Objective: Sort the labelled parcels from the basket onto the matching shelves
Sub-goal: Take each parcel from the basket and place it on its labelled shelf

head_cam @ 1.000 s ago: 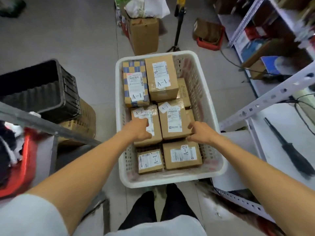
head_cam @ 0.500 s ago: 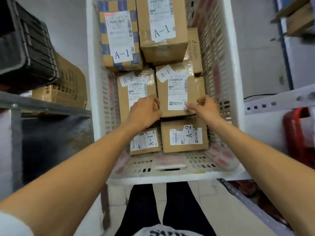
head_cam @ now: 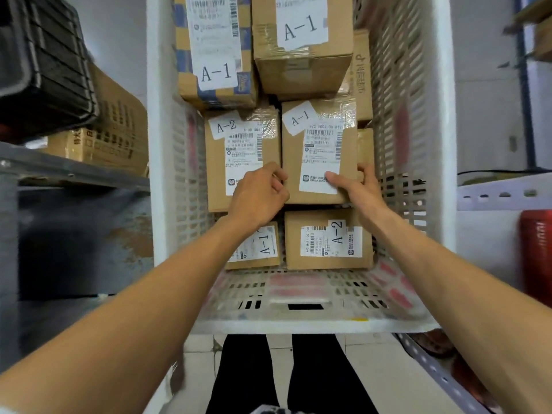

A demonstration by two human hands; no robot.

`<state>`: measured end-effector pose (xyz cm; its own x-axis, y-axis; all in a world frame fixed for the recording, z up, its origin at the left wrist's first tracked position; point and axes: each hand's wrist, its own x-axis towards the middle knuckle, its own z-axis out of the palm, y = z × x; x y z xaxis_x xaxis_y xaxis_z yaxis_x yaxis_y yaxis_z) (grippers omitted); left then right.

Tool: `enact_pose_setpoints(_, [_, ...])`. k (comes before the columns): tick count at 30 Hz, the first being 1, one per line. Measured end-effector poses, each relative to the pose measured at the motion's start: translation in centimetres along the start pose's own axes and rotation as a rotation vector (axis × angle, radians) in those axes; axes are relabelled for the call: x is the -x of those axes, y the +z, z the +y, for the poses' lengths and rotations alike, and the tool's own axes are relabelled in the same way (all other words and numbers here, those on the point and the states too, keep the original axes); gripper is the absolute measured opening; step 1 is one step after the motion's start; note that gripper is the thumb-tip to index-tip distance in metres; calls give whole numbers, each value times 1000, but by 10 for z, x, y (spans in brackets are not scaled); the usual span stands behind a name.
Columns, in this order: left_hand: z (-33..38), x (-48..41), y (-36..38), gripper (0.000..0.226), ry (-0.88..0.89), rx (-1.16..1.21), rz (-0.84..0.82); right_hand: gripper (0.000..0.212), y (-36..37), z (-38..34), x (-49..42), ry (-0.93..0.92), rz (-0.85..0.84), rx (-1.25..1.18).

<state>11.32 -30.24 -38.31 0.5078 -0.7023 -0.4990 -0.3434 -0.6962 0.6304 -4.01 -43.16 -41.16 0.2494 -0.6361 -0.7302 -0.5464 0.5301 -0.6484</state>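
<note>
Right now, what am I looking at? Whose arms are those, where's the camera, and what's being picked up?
No robot here: a person wears one camera on the head, looking down, so you see their own two arms. Below them is a white basket full of labelled cardboard parcels. The left hand and right hand grip the sides of the middle parcel marked A-1, with fingers curled round its edges. Beside it, on the left, lies a parcel marked A-2. A metal shelf stands to the left of the basket.
</note>
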Motion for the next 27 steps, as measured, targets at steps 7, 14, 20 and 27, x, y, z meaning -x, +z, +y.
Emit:
enact_pose_setpoints(7, [1, 7, 15, 20, -24, 58, -25, 67, -14, 31, 26, -22, 20, 38])
enact_pose_setpoints(14, [9, 10, 34, 74, 3, 136, -118, 57, -25, 34, 40, -63, 26, 59])
enact_pose_setpoints(20, [22, 17, 15, 65, -82, 306, -95, 76, -24, 16, 54, -66, -26, 71])
enact_pose_setpoints(27, [68, 27, -54, 97, -12, 515, -69, 79, -21, -70, 87, -292, -76, 45])
